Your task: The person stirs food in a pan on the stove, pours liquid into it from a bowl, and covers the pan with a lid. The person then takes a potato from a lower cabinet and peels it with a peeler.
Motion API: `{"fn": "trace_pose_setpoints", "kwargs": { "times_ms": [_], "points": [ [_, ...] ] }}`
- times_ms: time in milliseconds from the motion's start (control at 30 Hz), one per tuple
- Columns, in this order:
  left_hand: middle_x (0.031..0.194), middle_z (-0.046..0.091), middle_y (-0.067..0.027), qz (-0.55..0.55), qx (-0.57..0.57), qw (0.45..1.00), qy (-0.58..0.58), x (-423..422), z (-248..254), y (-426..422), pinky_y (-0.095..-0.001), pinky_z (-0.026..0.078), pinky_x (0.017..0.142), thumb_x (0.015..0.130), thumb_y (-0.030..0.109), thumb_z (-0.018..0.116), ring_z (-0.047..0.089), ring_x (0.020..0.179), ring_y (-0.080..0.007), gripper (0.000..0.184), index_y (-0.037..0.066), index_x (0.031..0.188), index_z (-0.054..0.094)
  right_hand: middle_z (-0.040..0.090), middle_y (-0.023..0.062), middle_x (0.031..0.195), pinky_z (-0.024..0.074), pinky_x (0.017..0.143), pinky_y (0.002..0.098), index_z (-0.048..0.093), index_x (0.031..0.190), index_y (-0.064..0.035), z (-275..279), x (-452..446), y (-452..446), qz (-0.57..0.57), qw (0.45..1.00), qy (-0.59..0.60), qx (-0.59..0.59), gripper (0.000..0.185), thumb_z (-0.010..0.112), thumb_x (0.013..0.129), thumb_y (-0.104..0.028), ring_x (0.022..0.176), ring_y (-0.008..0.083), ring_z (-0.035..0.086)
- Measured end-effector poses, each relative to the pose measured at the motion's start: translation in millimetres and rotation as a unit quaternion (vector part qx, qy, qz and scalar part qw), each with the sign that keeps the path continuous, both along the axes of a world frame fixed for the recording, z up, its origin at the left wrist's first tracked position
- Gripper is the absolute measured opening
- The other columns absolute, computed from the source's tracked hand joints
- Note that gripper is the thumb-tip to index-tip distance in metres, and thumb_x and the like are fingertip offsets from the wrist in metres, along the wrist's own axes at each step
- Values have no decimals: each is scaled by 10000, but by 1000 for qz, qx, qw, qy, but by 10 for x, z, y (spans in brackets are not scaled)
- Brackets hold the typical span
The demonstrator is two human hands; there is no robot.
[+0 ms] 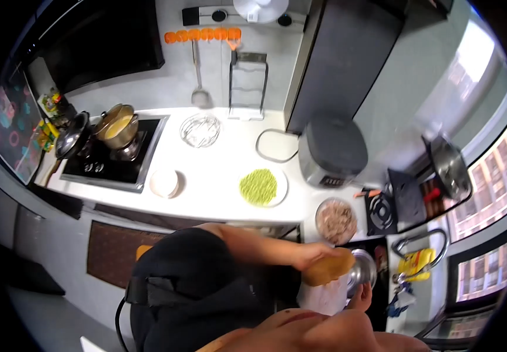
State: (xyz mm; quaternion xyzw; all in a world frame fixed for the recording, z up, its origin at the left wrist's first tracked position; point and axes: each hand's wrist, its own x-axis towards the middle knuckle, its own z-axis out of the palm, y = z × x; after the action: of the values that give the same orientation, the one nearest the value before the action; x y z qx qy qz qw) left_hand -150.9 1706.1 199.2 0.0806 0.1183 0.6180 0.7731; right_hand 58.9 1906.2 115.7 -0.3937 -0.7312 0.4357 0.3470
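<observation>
My left hand (315, 254) is closed on the edge of a tan, rounded, board-like thing (328, 268), whose exact kind I cannot make out. It is tilted over a whitish surface with faint pink marks (324, 296). My right hand (361, 297) is at the near rim of a shiny metal bowl (364, 270), its fingers curled at the edge. The tan thing overlaps the bowl's left side from this view. Just beyond, a bowl of pinkish minced meat (336, 221) stands at the counter's corner.
A plate of chopped green pieces (259, 188), a white bowl (164, 183) and a wire basket (200, 130) stand on the white counter (218, 170). At left, a pot (117, 126) sits on the stove. A rice cooker (332, 149), faucet (435, 240) and yellow bag (416, 264) are at right.
</observation>
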Motion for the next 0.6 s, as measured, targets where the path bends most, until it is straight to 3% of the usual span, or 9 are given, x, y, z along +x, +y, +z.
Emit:
{"fn": "trace_pose_setpoints", "kwargs": {
  "times_ms": [67,100,167,200,267,300,433,533,600],
  "points": [
    [1126,547,-125,34,12,999,3,-413,145,-371,-452,431,832,852,320,490,542,995,-293,439,74,1213,458,604,106,998,464,748,256,560,1104,22,654,-747,-169,70,991,-7,111,303,574,825,-95,864,161,581],
    [1126,545,-131,46,10,999,12,-655,137,-556,-454,431,832,848,319,491,541,995,-297,447,73,1218,452,605,98,986,457,740,247,579,1065,26,907,-1190,-277,113,989,51,80,266,568,837,-111,858,147,574],
    [1126,541,-143,77,1,997,19,-1040,91,-1011,-458,431,832,840,318,494,539,997,-304,463,71,1228,441,611,90,951,439,697,230,605,1020,1,1399,-2029,-549,173,974,53,137,221,576,830,-107,788,135,570],
    [1122,541,-147,111,-14,993,21,-1177,125,-1267,-456,429,837,836,319,496,537,998,-308,469,67,1228,439,612,80,928,437,673,236,610,1013,-8,1594,-2438,-673,224,947,72,219,219,587,817,-102,772,134,570],
    [1114,542,-155,166,-48,985,18,-1414,212,-1796,-452,425,848,829,320,498,534,1001,-314,481,59,1228,434,610,74,927,432,656,232,621,988,-29,2074,-3192,-1171,302,930,63,198,197,601,804,-97,779,139,567],
    [1135,528,-165,190,-31,981,5,-1513,143,-2032,-457,425,852,843,315,478,529,1014,-323,486,40,1239,415,608,74,935,436,668,232,624,978,-40,2333,-3526,-1482,347,890,83,283,184,603,802,-87,791,141,566],
    [1126,524,-187,296,-32,954,-29,-1655,-77,-2811,-431,428,852,853,327,445,526,1013,-317,492,18,1234,405,613,74,933,444,714,238,630,946,-35,2599,-4862,-2413,492,828,99,249,165,609,793,-94,795,143,577],
    [1072,543,-182,387,-64,920,-18,-1658,-223,-3225,-384,441,822,874,369,394,540,966,-287,489,12,1207,425,625,96,921,446,728,259,633,978,-46,2368,-5933,-2983,518,839,39,165,222,620,787,-158,798,150,591],
    [1051,550,-174,436,-98,894,-31,-1629,-232,-3418,-377,454,796,889,385,362,551,933,-279,493,2,1189,441,623,98,922,464,688,260,609,1045,-54,2238,-6622,-3324,504,837,16,211,315,645,762,-186,764,159,590]
  ]
}}
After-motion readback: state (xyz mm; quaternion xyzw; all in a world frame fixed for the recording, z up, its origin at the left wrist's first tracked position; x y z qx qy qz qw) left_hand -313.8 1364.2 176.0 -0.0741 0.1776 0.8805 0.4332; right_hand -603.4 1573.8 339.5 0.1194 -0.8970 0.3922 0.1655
